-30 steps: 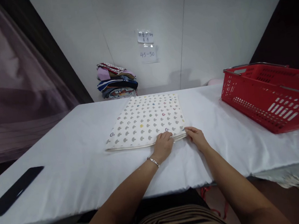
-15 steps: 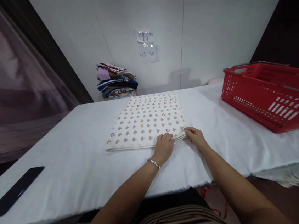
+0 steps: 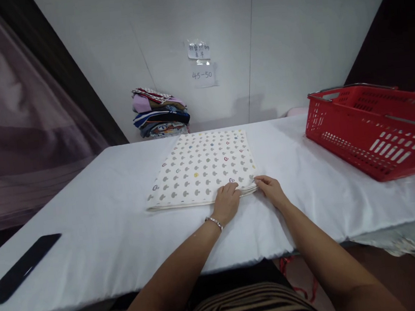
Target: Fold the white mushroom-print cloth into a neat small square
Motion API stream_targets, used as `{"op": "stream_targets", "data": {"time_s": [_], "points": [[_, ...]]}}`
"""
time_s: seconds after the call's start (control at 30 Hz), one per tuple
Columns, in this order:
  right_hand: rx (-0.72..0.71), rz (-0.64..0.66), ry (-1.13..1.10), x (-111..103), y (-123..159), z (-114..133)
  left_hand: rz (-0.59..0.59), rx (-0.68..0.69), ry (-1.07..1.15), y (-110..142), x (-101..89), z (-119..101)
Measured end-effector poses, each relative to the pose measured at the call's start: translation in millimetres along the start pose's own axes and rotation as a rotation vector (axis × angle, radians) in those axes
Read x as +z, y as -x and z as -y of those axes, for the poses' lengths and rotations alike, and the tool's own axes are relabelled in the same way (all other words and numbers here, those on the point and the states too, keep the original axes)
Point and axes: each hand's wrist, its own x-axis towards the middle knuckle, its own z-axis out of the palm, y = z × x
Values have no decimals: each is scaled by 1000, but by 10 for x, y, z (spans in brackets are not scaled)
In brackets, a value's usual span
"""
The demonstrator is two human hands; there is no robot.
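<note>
A white tablecloth (image 3: 204, 161) printed with grey mushroom shapes and a few coloured ones lies folded in layers on the table. At its near edge, right of the middle, my left hand (image 3: 227, 202) grips the layers, fingers on top and thumb out of sight. My right hand (image 3: 270, 188) pinches the near right corner between thumb and fingertips. Between the two hands several stacked fabric edges show, slightly lifted. A bracelet (image 3: 214, 222) circles my left wrist.
The table (image 3: 98, 216) has a white cover. A red basket (image 3: 375, 133) stands at the right. A pile of folded fabrics (image 3: 161, 112) sits at the back by the wall. A flat black object (image 3: 22, 269) lies at the left front. Paper signs (image 3: 202, 74) hang on the wall.
The view has shifted slightly. Both hands keep their hold on the tablecloth's near edge and corner, with almost no movement.
</note>
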Motion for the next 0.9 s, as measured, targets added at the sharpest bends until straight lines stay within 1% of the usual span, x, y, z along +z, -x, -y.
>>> {"op": "stream_targets", "data": {"time_s": [0.2,0.47,0.57,0.7,0.8,0.9], "points": [[-6,10,-5,5,-3,-7,-7,1,5,-5,1,-6],[-11,13,-24,6,-8,-15,31,27,-28,-9,47,8],[-37,6,-4,14,-1,-14,17,54,-34,-20,55,9],[-73,-23,70,19,-3,-28,-23,135,-18,-23,34,-21],[-69,-33,105,17,-11,-44,-42,145,-37,-11,14,-54],[-63,-47,118,16,-21,-60,-35,148,-49,-4,9,-74]]}}
